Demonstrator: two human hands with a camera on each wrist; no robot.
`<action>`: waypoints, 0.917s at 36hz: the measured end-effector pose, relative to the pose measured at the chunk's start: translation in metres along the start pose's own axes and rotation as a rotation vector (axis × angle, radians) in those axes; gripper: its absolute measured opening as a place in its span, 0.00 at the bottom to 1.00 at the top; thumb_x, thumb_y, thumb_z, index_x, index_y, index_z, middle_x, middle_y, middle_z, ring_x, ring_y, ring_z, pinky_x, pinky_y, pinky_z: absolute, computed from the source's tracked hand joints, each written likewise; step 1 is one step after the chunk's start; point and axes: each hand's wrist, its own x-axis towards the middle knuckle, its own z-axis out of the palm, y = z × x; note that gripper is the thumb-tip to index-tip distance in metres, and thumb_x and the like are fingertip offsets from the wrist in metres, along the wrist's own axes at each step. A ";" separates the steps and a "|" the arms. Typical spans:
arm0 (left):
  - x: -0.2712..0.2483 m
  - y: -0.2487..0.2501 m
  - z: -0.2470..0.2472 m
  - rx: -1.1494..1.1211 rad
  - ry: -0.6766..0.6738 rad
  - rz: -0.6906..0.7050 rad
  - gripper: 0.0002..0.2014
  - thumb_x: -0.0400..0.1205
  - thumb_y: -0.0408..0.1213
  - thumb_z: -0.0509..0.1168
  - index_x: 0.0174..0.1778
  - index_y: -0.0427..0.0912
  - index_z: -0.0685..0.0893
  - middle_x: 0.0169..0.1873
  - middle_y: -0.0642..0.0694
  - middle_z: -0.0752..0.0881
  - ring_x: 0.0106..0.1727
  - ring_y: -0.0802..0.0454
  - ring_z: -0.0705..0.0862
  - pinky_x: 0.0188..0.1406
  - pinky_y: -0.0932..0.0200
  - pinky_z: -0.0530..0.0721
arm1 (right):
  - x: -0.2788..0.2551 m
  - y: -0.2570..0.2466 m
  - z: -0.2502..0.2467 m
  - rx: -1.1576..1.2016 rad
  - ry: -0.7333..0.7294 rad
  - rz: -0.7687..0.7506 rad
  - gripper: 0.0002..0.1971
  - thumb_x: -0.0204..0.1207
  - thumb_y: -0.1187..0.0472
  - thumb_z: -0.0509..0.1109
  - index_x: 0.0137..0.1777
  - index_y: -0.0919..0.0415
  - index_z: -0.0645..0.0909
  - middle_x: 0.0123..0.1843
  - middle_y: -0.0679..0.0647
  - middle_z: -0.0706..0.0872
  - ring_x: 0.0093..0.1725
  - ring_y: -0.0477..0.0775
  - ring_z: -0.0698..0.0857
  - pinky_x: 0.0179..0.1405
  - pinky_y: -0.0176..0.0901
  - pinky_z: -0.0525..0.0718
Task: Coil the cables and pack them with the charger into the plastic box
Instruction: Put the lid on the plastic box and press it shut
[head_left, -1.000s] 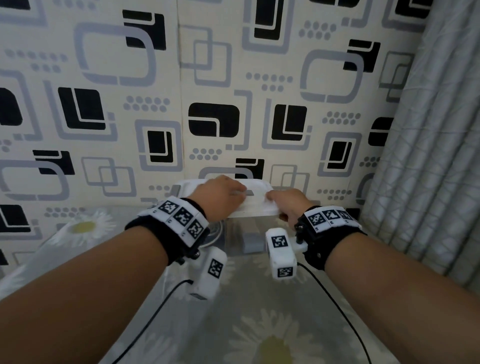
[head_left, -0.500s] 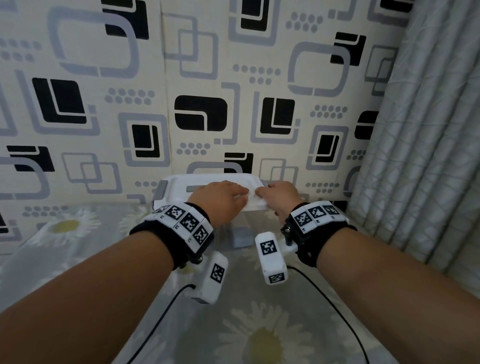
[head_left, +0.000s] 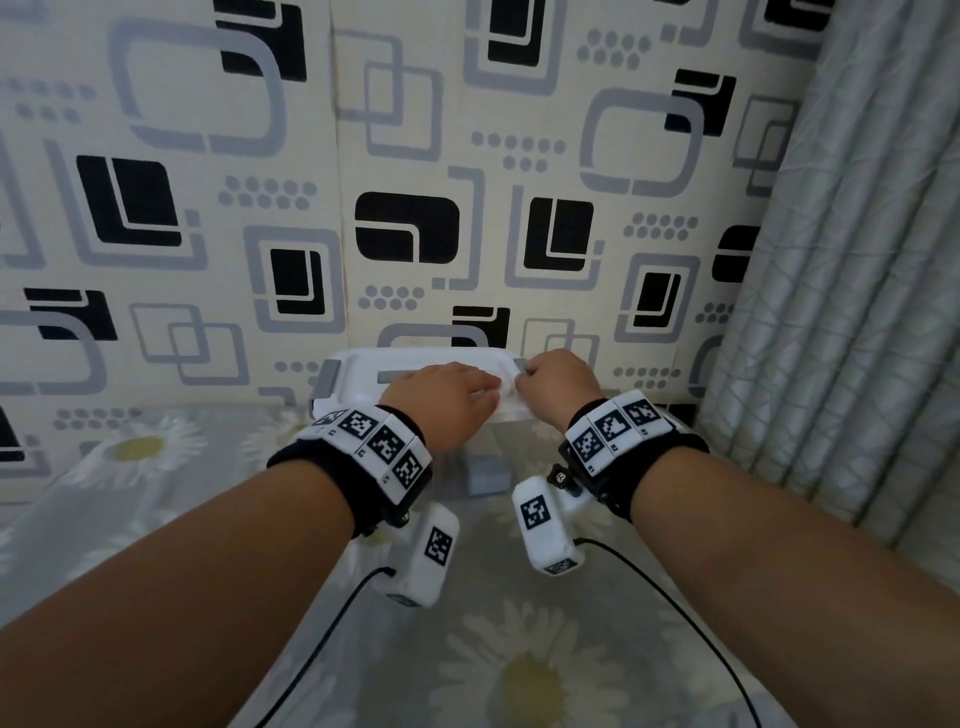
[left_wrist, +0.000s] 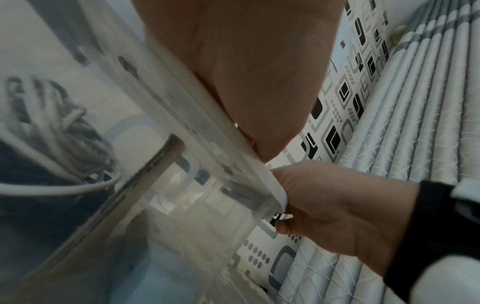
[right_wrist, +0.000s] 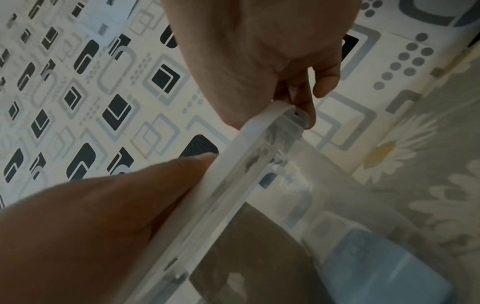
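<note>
The clear plastic box (head_left: 511, 444) stands at the table's far edge, with its white lid (head_left: 358, 371) on top. My left hand (head_left: 457, 392) lies flat on the lid with straight fingers, its palm (left_wrist: 246, 61) against the lid rim (left_wrist: 207, 133). My right hand (head_left: 545, 376) curls its fingers (right_wrist: 305, 111) round the lid's right end by a grey latch (head_left: 519, 362). Through the box wall I see the grey charger (head_left: 485, 475) and a coiled cable (left_wrist: 64, 142).
The patterned wall (head_left: 415, 208) rises right behind the box, and a grey curtain (head_left: 841, 312) hangs close on the right. A daisy-print cloth (head_left: 519, 675) covers the table. Black wires (head_left: 322, 644) run from my wrist cameras across it.
My right hand has slid from the lid's front edge to its right end by the latch. My left hand stays flat on the lid. The head view has shifted slightly.
</note>
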 end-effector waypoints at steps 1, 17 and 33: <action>0.000 0.000 0.000 0.004 0.000 -0.002 0.21 0.87 0.50 0.49 0.76 0.59 0.73 0.77 0.53 0.72 0.76 0.50 0.71 0.77 0.46 0.66 | -0.002 0.000 -0.001 0.000 -0.003 -0.003 0.14 0.79 0.58 0.63 0.55 0.65 0.86 0.51 0.59 0.87 0.50 0.60 0.84 0.42 0.42 0.76; -0.017 -0.032 -0.038 -0.460 0.538 -0.110 0.18 0.84 0.40 0.64 0.72 0.50 0.77 0.68 0.50 0.78 0.67 0.54 0.77 0.64 0.61 0.70 | -0.021 0.004 0.008 0.877 -0.120 0.382 0.24 0.76 0.48 0.68 0.69 0.57 0.76 0.60 0.57 0.85 0.58 0.60 0.83 0.60 0.55 0.83; -0.058 -0.081 -0.013 -1.142 0.420 -0.694 0.32 0.81 0.57 0.61 0.79 0.46 0.67 0.75 0.41 0.73 0.71 0.38 0.74 0.67 0.40 0.71 | -0.040 0.002 0.020 1.095 -0.192 0.506 0.17 0.75 0.42 0.69 0.48 0.57 0.79 0.46 0.59 0.83 0.44 0.57 0.82 0.65 0.62 0.80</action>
